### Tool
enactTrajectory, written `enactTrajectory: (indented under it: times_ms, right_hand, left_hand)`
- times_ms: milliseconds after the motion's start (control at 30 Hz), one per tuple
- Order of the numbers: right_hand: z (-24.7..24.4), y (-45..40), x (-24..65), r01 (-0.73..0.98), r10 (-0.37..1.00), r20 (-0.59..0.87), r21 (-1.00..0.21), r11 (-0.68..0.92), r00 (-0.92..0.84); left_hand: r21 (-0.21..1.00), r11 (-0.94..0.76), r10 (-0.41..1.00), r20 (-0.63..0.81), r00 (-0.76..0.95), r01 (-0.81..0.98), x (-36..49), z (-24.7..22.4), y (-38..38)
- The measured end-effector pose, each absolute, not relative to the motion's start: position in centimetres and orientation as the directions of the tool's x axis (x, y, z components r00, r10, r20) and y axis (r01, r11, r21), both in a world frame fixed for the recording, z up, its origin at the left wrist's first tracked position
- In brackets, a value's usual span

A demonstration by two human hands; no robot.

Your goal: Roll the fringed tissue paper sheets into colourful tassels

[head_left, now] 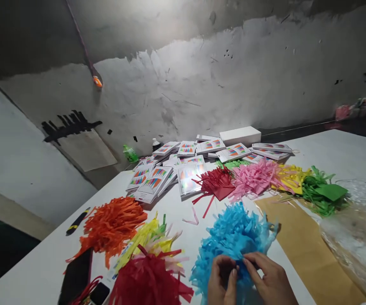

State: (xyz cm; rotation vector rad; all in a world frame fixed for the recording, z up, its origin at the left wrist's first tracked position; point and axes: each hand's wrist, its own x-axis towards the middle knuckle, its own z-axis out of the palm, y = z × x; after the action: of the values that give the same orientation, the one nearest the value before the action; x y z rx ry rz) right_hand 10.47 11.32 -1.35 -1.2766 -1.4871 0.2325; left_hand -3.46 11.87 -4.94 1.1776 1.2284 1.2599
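A fluffy heap of blue fringed tissue paper (237, 226) lies at the front of the white table, right of the middle. My left hand (220, 279) is curled at its near edge, thumb and fingers pinching the blue paper. Beside it, my right hand (269, 277) pinches the same paper between thumb and forefinger, the fingertips of both hands close together. To the left sits dark red fringed paper (148, 279), with yellow and pink strips (153, 239) behind it. Orange fringed paper (115, 224) lies farther left.
Boxes with coloured tassel pictures (187, 148) are piled at the back, near a plain white box (240, 135). Red, pink, yellow and green tassels (256, 176) lie before them. Brown paper (310, 250) and clear plastic (361, 237) are at right; a phone (75, 275) and cutter (77, 221) at left.
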Motion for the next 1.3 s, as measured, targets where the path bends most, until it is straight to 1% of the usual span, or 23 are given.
enactTrajectory:
  times_ms: [100,167,267,300,333,400,500,567,633,700,800,867,933,1000,1167,1233,1300]
  right_hand:
    - [-0.9,11.1,10.6,0.495,0.879,0.432,-0.820,0.288,0.204]
    - [-0.4,11.2,10.8,0.421,0.931,0.332,-0.874,0.243,0.151]
    - [0.3,11.7,11.3,0.307,0.980,0.196,-0.935,0.177,0.032]
    - [0.5,11.7,11.4,0.294,0.985,0.170,-0.943,0.156,0.022]
    - [0.6,11.8,11.5,0.302,0.987,0.160,-0.943,0.142,0.034]
    - [0.6,11.7,11.5,0.356,0.977,0.197,-0.921,0.156,0.082]
    - [0.3,11.3,11.3,0.447,0.936,0.327,-0.862,0.238,0.132]
    - [0.1,11.1,11.1,0.499,0.895,0.432,-0.803,0.326,0.110]
    - [0.0,11.0,11.1,0.571,0.846,0.532,-0.705,0.420,0.034]
    - [0.2,10.9,11.1,0.659,0.786,0.616,-0.567,0.494,-0.059]
    - [0.6,10.8,11.1,0.785,0.705,0.704,-0.388,0.483,-0.086]
    - [1.0,10.7,10.9,0.835,0.655,0.751,-0.309,0.456,-0.080]
    - [1.3,10.6,10.7,0.857,0.624,0.773,-0.241,0.456,-0.115]
    - [1.5,10.6,10.5,0.868,0.611,0.777,-0.191,0.459,-0.152]
    - [1.5,10.7,10.6,0.875,0.592,0.783,-0.138,0.465,-0.191]
    - [1.3,10.7,10.6,0.868,0.593,0.769,-0.105,0.485,-0.239]
    - [1.1,10.7,10.5,0.861,0.603,0.747,-0.081,0.501,-0.280]
  left_hand:
    - [0.983,-0.107,0.992,0.115,-0.043,0.151,-3.6,-3.8,11.8]
    - [0.976,-0.105,0.993,0.114,-0.038,0.192,-3.6,-3.1,11.9]
    - [0.986,-0.044,0.999,0.043,0.009,0.160,-3.7,-2.3,12.2]
    - [0.991,-0.015,1.000,0.012,0.027,0.130,-3.8,-2.1,12.4]
    - [0.996,0.021,0.999,-0.025,0.039,0.092,-3.9,-1.9,12.5]
    - [0.995,0.095,0.994,-0.096,0.048,0.008,-3.9,-1.7,12.7]
    - [0.980,0.184,0.981,-0.178,0.079,-0.080,-3.8,-1.4,12.9]
    - [0.971,0.207,0.975,-0.195,0.110,-0.116,-3.5,-1.3,13.0]
    - [0.971,0.194,0.977,-0.178,0.121,-0.140,-3.3,-1.1,13.0]
    - [0.973,0.176,0.982,-0.163,0.093,-0.151,-3.3,-1.0,13.1]
    - [0.972,0.182,0.983,-0.179,0.032,-0.148,-3.3,-1.3,13.0]
    - [0.969,0.191,0.982,-0.190,0.022,-0.157,-3.3,-1.7,13.0]
    - [0.969,0.192,0.981,-0.190,0.022,-0.158,-3.4,-2.0,12.8]
    - [0.977,0.173,0.985,-0.171,0.028,-0.121,-3.5,-2.0,12.6]
    - [0.996,0.094,0.996,-0.094,-0.004,-0.003,-3.6,-1.2,12.4]
    - [0.996,0.092,0.995,-0.092,-0.032,-0.003,-3.5,-0.9,12.4]
    - [0.991,0.125,0.991,-0.127,-0.036,-0.039,-3.5,-0.8,12.5]
